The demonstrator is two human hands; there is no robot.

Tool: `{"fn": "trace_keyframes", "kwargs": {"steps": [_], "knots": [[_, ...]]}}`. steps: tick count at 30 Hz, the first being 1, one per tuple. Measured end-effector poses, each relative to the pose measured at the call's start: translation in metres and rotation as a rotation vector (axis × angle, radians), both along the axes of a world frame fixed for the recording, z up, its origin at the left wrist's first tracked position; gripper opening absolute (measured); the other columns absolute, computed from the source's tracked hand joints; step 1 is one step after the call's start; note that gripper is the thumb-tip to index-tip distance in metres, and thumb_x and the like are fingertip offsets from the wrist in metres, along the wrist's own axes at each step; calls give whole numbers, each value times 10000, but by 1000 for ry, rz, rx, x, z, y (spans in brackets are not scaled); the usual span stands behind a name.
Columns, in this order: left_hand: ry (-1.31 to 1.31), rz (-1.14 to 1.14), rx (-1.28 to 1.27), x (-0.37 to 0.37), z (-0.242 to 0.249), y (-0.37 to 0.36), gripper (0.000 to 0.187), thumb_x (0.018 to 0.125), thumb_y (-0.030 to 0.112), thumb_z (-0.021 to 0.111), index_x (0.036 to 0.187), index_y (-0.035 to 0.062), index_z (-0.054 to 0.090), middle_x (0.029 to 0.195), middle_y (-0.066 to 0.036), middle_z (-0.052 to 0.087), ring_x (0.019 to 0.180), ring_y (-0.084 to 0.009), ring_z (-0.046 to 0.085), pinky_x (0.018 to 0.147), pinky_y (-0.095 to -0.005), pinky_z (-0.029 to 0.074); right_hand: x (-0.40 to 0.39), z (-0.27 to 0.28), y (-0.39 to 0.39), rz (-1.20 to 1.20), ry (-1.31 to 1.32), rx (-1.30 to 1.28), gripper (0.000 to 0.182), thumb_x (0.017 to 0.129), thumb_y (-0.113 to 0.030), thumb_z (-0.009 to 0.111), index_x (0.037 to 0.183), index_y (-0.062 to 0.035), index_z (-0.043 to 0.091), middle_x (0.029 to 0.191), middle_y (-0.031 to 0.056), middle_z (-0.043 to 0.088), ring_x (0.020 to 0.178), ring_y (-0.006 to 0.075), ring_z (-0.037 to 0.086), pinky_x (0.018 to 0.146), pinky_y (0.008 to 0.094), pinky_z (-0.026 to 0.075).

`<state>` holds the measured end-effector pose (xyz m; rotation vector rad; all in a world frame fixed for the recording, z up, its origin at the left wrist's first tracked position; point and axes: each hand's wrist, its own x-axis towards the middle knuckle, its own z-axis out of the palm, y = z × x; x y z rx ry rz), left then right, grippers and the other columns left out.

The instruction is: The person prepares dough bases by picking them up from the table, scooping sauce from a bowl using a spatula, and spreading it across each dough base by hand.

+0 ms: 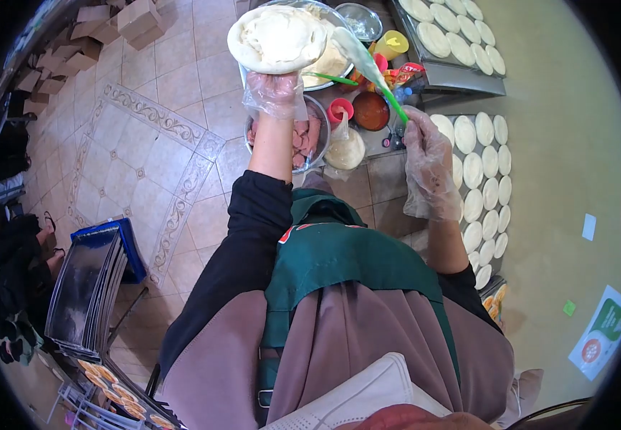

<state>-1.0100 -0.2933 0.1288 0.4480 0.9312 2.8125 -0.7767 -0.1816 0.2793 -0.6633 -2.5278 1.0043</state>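
My left hand [274,93], in a clear plastic glove, holds up a round of pale dough [274,39] with an uneven, creamy-looking top. My right hand [425,154], gloved too, is closed on the green handle of a spatula [357,57]. White paste coats the blade, which points toward the dough. Partly behind the dough is a large bowl of pale yellowish stuff [330,64], with another green handle [332,77] over its rim. Beneath my left wrist stands a clear bowl of pink meat slices [316,140], partly covered by my forearm.
Between my hands are a bowl of red sauce [372,112], a pink cup [340,110], a yellow cup [393,44] and a lidded tub [345,149]. Trays of dough rounds [471,183] lie to the right. Stacked trays [88,287] and cardboard boxes [138,21] stand left.
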Motion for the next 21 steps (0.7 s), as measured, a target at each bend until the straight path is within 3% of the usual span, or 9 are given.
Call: {"fn": "trace_keyframes", "kwargs": {"steps": [2, 3, 4, 5, 6, 8, 15, 17, 21], "knots": [[-218, -152, 461, -2, 7, 1, 672, 798, 22, 726, 1376, -10, 385, 1363, -148, 502, 1232, -255, 518, 1029, -368, 450, 3, -6, -2, -2, -19, 17, 207, 931, -50, 543, 1124, -45, 618, 817, 157, 663, 650, 218, 631, 596, 315, 480], [-219, -152, 463, -4, 4, 4, 672, 798, 22, 726, 1376, -10, 385, 1363, -148, 502, 1232, -255, 518, 1029, -368, 450, 4, -11, -4, 7, -45, 9, 215, 951, -69, 525, 1144, -34, 611, 794, 81, 601, 681, 140, 546, 623, 266, 443], [-236, -136, 449, -8, 3, 7, 540, 889, 135, 576, 1382, 12, 393, 1382, -164, 481, 1249, -301, 501, 1032, -468, 434, 3, -13, -7, 18, -69, 1, 227, 971, -88, 507, 1165, -22, 604, 772, 4, 539, 712, 62, 460, 650, 218, 407], [-254, -119, 435, -11, 1, 8, 462, 979, 247, 426, 1388, 34, 402, 1401, -181, 459, 1267, -346, 483, 1035, -569, 417, 2, -11, -11, 19, -70, 3, 227, 971, -88, 507, 1165, -22, 604, 772, 4, 539, 712, 62, 460, 650, 218, 407], [-255, -118, 436, -12, 0, 8, 462, 979, 247, 426, 1388, 34, 402, 1401, -181, 459, 1267, -346, 483, 1035, -569, 417, 2, -8, -16, 18, -93, -58, 222, 971, -84, 506, 1160, -24, 607, 776, -1, 535, 711, 57, 455, 648, 213, 402], [-178, -176, 477, -12, -1, 8, 669, 814, 34, 715, 1382, -21, 364, 1367, -143, 490, 1224, -255, 521, 1034, -374, 447, 1, -2, -25, 15, -117, -118, 218, 971, -80, 505, 1154, -26, 609, 780, -7, 532, 710, 53, 450, 647, 208, 398], [-211, -147, 507, -3, -6, 8, 733, 779, 13, 737, 1395, -9, 340, 1374, -137, 480, 1220, -257, 525, 1037, -371, 451, -10, -3, -26, 60, 53, -440, 218, 963, -78, 519, 1157, -36, 608, 735, -14, 522, 650, 47, 443, 570, 219, 378], [-115, -92, 277, -5, -17, 10, 617, 852, 81, 663, 1387, -1, 366, 1380, -144, 477, 1250, -275, 497, 1042, -405, 441, -15, 3, -22, 25, 101, -571, 213, 975, -79, 499, 1150, -32, 610, 783, -40, 493, 718, 37, 426, 627, 198, 375], [-151, -148, 408, -5, -13, 8, 583, 874, 107, 628, 1386, 1, 370, 1382, -146, 475, 1261, -280, 485, 1046, -418, 435, -18, 12, -11, 29, 37, -291, 220, 967, -82, 510, 1158, -22, 603, 810, -4, 557, 730, 74, 482, 681, 231, 428]]}}
